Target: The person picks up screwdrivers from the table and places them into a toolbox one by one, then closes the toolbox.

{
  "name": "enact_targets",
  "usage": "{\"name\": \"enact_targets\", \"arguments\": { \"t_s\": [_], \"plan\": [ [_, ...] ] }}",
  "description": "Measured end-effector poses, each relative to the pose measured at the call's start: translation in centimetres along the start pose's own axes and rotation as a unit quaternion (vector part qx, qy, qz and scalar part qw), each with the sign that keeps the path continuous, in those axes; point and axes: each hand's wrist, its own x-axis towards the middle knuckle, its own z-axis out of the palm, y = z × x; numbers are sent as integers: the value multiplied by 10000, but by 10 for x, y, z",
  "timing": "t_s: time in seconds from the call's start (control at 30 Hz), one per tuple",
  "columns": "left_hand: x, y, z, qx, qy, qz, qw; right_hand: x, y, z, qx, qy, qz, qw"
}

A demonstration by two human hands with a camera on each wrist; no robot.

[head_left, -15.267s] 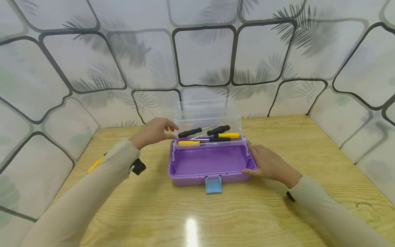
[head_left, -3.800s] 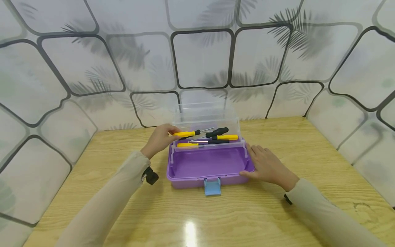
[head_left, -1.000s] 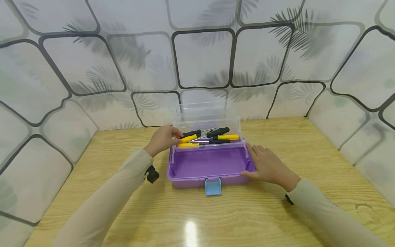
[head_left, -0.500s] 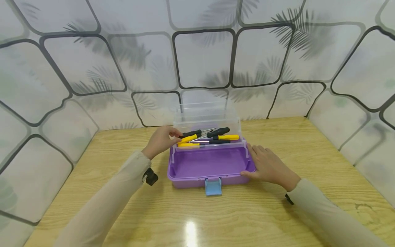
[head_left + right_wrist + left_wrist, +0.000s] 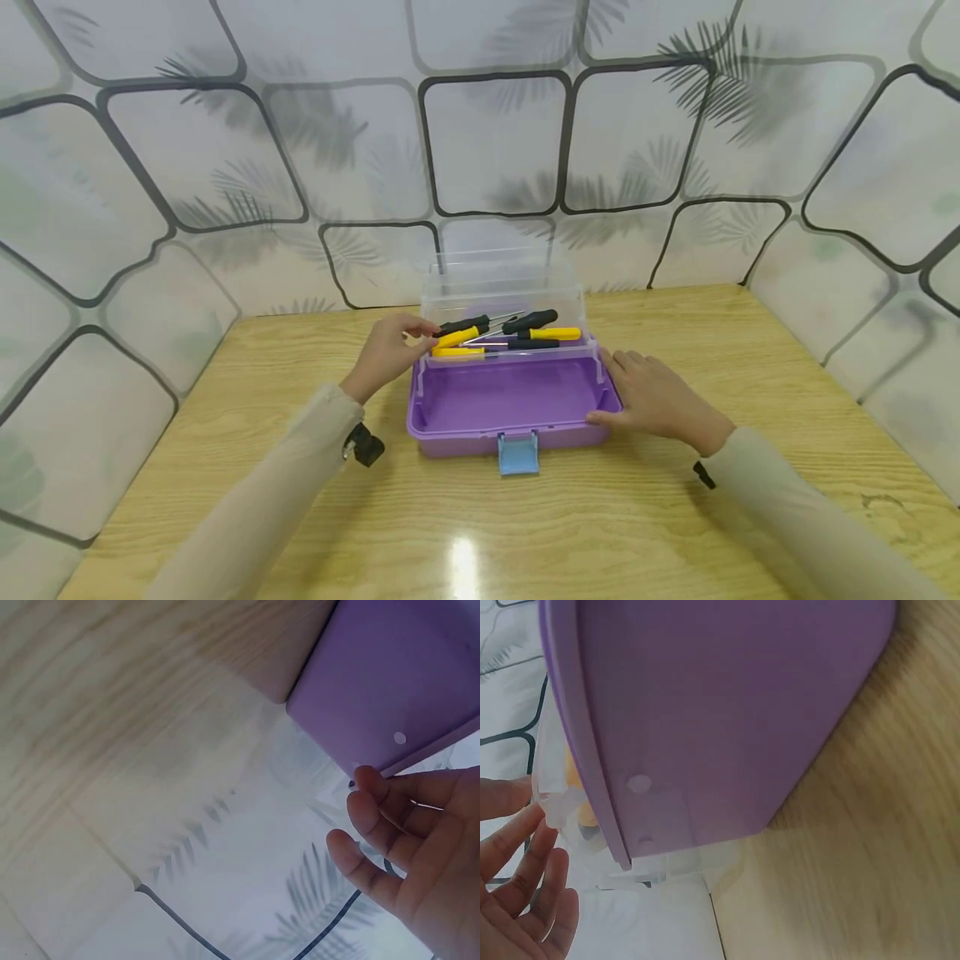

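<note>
A purple toolbox (image 5: 513, 400) stands on the table with its clear lid (image 5: 502, 275) raised. Several black- and yellow-handled screwdrivers lie in its see-through upper tray (image 5: 536, 351). My left hand (image 5: 386, 354) is at the tray's left end, thumb and forefinger apart, beside a slanting yellow screwdriver (image 5: 456, 337). In the left wrist view, the fingertips of the left hand (image 5: 525, 900) meet the tray's clear corner, with no screwdriver in them. My right hand (image 5: 652, 396) holds the box's right side, thumb over the front rim; its bent fingers (image 5: 375, 817) show by the box's corner.
A light blue latch (image 5: 518, 455) hangs down from the box front. The lower purple compartment (image 5: 510, 390) shows a bare floor. Wooden table (image 5: 465, 525) surrounds the box, with a patterned wall (image 5: 487, 142) behind and at both sides.
A yellow screwdriver, on the table at left 15 seconds ago and later in my left hand over the tray, now lies in the tray. The left hand has let go and drawn back slightly.
</note>
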Motion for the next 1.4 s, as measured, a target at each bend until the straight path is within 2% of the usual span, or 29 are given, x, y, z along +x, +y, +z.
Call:
{"name": "enact_targets", "arguments": {
  "t_s": [0.13,0.33,0.47,0.57,0.63,0.8,0.97,1.03,1.17,1.23,1.3,1.4],
  "plan": [
    [-6,-1,0,-314,333,-134,9989,4,4,-4,-61,223,-178,9996],
    [-10,-1,-2,-705,820,-248,9938,15,14,-13,306,714,-223,9967],
    [-10,-3,-3,-948,976,-437,9897,25,21,-16,656,810,22,9946],
    [-9,-4,-4,-1208,1010,-740,9847,33,26,-16,1042,716,379,9912],
    [-8,-4,-4,-1394,1018,-980,9801,38,30,-16,1485,652,660,9846],
    [-3,-6,-4,-2035,901,-1604,9616,51,43,-10,2717,615,1213,9527],
    [2,-13,-4,-2744,536,-2257,9332,60,56,3,3420,318,1485,9273],
    [3,-17,-5,-3012,294,-2490,9200,63,59,6,3834,97,1573,9100],
    [8,-25,-5,-3500,-243,-2815,8931,68,64,12,4688,-274,1706,8663],
    [10,-28,-4,-3701,-427,-2927,8806,71,64,14,4925,-399,1749,8516],
    [13,-31,-3,-3821,-554,-3033,8712,74,65,18,5101,-482,1782,8401],
    [16,-33,-2,-3864,-722,-3136,8644,77,66,22,5364,-585,1824,8220]
  ]
}}
